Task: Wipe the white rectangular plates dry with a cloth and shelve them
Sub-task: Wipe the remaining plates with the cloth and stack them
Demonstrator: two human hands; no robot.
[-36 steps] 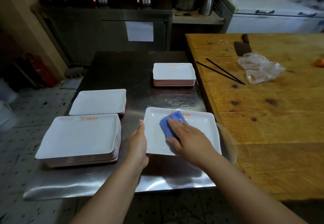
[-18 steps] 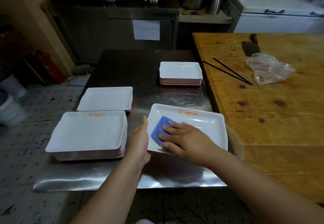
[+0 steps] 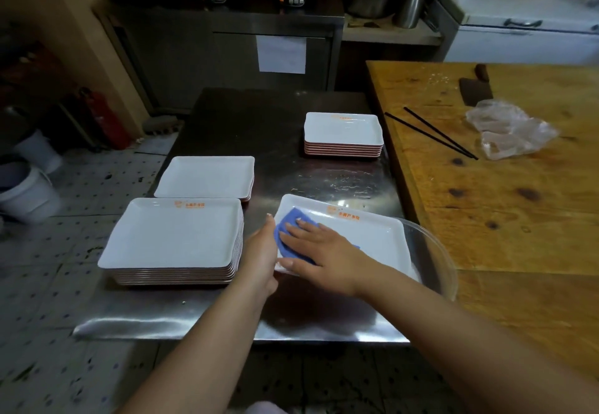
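the right hand [image 3: 324,251] lies flat, fingers [image 3: 298,226] straight and spread, pressing a blue cloth [image 3: 288,229] onto the left end of a white plate [image 3: 372,235]. the left hand [image 3: 261,251] steadies that plate's left edge — whether its fingers curl under, i cannot tell. the plate sits tilted over a clear bowl [image 3: 434,258] on the steel table [image 3: 227,316]. to its left, a tall plate stack [image 3: 175,235]; behind it a low stack [image 3: 207,177]; farther back — a third stack [image 3: 343,133].

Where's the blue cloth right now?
In the head view, the blue cloth lies under the right hand, pressed flat on the left end of the white plate, near the steel table's front edge.
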